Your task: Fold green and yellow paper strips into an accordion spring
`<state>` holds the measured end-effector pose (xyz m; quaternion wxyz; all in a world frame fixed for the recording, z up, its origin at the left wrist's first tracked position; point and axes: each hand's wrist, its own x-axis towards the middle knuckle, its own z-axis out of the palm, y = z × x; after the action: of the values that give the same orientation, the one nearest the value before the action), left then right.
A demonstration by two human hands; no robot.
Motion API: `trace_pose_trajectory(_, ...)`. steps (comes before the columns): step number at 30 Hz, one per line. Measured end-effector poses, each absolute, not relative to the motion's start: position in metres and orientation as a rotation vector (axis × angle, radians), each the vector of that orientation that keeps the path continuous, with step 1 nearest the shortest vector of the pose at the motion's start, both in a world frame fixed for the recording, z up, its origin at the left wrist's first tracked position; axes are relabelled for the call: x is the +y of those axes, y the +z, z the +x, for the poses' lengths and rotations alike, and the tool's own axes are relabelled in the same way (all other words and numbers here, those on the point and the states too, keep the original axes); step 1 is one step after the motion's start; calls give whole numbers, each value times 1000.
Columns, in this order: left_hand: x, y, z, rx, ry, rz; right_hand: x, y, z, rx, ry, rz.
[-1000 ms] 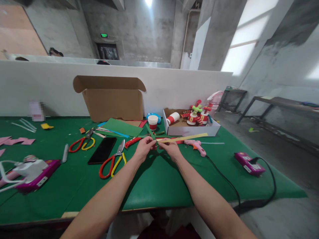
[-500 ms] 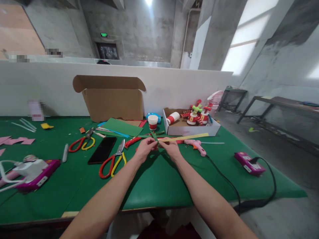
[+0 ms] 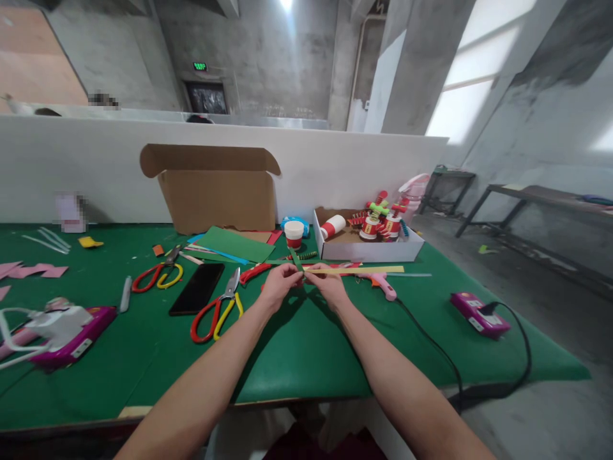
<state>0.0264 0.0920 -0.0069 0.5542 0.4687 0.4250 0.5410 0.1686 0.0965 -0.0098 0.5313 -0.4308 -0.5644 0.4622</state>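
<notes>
My left hand [image 3: 281, 285] pinches a green paper strip [image 3: 295, 259] that points up and away between the hands. Close beside it, almost touching, my right hand [image 3: 327, 285] has its fingers closed on a yellow paper strip [image 3: 378, 270], which reaches out to the right. Both strips meet at the fingertips. Just beyond the hands stands a white and red paper cup [image 3: 294, 235]. A pink glue gun [image 3: 384, 285] lies right of my right hand, partly under the yellow strip. Scissors [image 3: 225, 305] with red and yellow handles lie left of my left hand.
A black phone [image 3: 197, 289], second scissors [image 3: 156, 276] and green paper sheets [image 3: 234, 245] lie to the left. Behind are an open cardboard box [image 3: 220, 201] and a white box [image 3: 371, 250] of cup crafts. Purple power strips [image 3: 480, 315] sit at both sides; a black cable runs down right.
The yellow strip has swung lower at its far end and now lies nearly level over the glue gun. The green strip's tip shows a little higher. Both hands have barely moved.
</notes>
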Motion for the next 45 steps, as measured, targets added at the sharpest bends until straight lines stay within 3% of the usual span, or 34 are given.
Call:
trace_pose_trajectory(8,91,-5,27,1024,1291,1103,96,-9,166,-1355,1051,-1004)
trace_pose_trajectory(20,90,-2,27,1013,1268,1133,101,-17,170,-983,1587,-889)
trace_pose_trajectory(45,89,2,23,1102,1223,1169,98,-14,169,-1059,1512,-909)
